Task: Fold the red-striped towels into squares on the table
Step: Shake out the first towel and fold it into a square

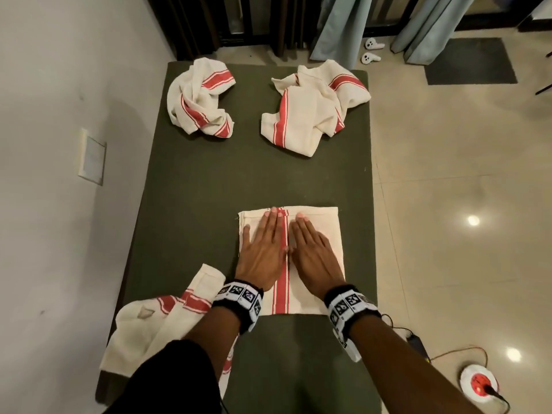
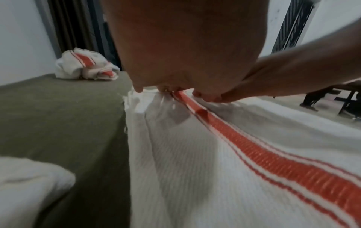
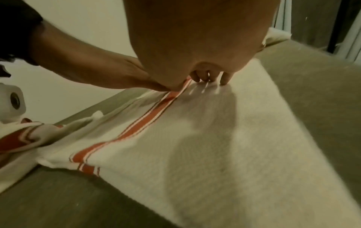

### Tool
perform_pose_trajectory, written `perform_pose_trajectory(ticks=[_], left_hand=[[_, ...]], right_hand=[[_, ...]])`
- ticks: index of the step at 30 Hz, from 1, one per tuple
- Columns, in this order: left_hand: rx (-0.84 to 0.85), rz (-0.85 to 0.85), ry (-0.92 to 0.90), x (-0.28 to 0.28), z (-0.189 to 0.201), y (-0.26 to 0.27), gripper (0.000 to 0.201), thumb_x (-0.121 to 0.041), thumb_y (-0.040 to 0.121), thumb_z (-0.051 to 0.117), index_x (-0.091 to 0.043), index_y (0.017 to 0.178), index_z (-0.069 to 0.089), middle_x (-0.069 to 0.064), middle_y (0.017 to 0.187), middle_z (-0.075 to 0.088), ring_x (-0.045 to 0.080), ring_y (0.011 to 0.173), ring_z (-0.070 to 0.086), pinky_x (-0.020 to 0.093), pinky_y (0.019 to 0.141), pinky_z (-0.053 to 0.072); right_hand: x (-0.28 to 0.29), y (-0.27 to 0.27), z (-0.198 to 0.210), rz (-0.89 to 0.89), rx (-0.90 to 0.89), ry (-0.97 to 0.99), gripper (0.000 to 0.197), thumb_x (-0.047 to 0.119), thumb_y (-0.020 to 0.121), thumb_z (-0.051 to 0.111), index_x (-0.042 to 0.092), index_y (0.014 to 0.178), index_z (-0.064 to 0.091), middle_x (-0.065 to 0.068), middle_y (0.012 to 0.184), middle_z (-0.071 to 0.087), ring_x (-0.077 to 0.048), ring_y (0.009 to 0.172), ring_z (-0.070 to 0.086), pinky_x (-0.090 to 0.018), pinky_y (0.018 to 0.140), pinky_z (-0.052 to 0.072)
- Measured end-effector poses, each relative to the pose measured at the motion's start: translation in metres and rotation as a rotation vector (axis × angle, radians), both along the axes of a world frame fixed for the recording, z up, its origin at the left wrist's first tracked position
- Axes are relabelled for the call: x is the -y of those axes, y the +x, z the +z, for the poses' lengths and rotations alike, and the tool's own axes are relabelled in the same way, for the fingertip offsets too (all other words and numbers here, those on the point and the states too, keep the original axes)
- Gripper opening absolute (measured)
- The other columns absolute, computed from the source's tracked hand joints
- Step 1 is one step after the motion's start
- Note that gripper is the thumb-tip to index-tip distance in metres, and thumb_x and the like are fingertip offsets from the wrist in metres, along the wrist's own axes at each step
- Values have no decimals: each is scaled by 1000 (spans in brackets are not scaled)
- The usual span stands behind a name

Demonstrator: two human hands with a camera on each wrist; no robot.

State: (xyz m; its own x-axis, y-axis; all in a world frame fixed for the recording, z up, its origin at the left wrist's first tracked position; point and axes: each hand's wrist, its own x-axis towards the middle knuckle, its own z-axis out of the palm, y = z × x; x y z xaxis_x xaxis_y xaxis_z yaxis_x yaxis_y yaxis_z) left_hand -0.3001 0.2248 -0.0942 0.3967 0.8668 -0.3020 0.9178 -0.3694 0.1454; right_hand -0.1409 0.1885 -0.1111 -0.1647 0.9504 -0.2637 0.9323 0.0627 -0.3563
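Note:
A folded white towel with a red stripe (image 1: 316, 216) (image 2: 195, 169) (image 3: 215, 138) lies flat on the dark green table (image 1: 239, 180), near its front. My left hand (image 1: 263, 252) (image 2: 185, 54) presses flat on its left half, fingers straight. Beside it my right hand (image 1: 313, 255) (image 3: 195, 46) presses flat on the right half, just across the red stripe. Two crumpled striped towels sit at the far end, one left (image 1: 198, 97) (image 2: 86, 66), one right (image 1: 313, 106). A further loose striped towel (image 1: 155, 318) (image 3: 19, 138) lies at the front left, partly under my left forearm.
A white wall (image 1: 59, 144) runs close along the table's left side. Tiled floor (image 1: 448, 174) lies to the right, with a red-and-white device and cable (image 1: 479, 383) near the front corner. Two white controllers (image 1: 372, 50) and curtains (image 1: 343, 25) are beyond the far edge.

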Motion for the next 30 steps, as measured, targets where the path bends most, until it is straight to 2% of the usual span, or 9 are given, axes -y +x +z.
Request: perform_pose_trajectory(ticks=[2,6,11,16,19,22,25,27,30], left_hand=[[-15,9,-5,-6,-15,-4,75,-45,109,29,-13,165,-10,6,173,-15,19,161,-3,60,123,20],[9,8,-16,-7,-29,-17,76,-58,108,20,-18,165,-12,2,173,-19,19,161,-11,61,126,11],[39,51,-43,-8,-33,-24,78,-61,107,19,-20,164,-15,-4,172,-21,15,160,-13,63,125,12],[75,145,-38,-7,-21,-11,76,-54,109,23,-17,164,-16,0,172,-23,18,160,-14,62,126,6],[55,100,22,-5,-15,12,72,-44,109,24,-14,164,-12,4,173,-19,19,161,-10,59,126,4],[-3,17,35,-8,-21,15,72,-38,108,28,-13,165,-9,5,173,-16,18,161,-8,60,124,8],[31,49,23,-17,-26,-5,71,-39,109,29,-18,166,-9,-1,174,-15,16,161,-7,60,127,10],[43,127,1,-20,-22,-19,72,-42,110,28,-21,165,-13,-4,173,-17,15,161,-8,61,126,11],[26,163,-60,-24,-10,-23,78,-45,108,32,-20,164,-16,-2,173,-19,16,161,-9,65,124,17]], right_hand=[[-4,-6,-13,-19,15,0,61,34,114,23,13,167,0,-6,175,-8,-19,162,-6,-43,132,14],[-5,7,-21,-19,37,61,67,45,113,26,19,168,-3,1,176,-7,-13,162,-6,-39,132,8],[-7,40,-21,-79,90,71,67,43,112,28,23,168,-4,4,176,-4,-11,162,-2,-45,131,16],[-1,50,-9,-226,132,79,66,43,110,22,15,168,3,-4,176,2,-19,162,4,-48,130,19],[-15,18,-6,-130,113,116,65,38,111,23,13,167,3,-5,176,-2,-18,163,0,-43,131,13],[-25,-5,-15,3,45,88,66,31,111,29,17,168,0,-2,176,-8,-14,162,-5,-42,130,18],[-27,16,-19,40,77,87,66,32,111,29,17,167,-3,-2,176,-8,-15,162,-5,-43,131,17],[-17,40,-15,-33,89,89,67,33,112,28,18,167,-7,-1,176,-10,-15,162,-5,-44,131,17],[-10,64,-3,-120,48,48,67,34,111,28,19,167,-7,0,176,-8,-15,162,-2,-44,130,21]])
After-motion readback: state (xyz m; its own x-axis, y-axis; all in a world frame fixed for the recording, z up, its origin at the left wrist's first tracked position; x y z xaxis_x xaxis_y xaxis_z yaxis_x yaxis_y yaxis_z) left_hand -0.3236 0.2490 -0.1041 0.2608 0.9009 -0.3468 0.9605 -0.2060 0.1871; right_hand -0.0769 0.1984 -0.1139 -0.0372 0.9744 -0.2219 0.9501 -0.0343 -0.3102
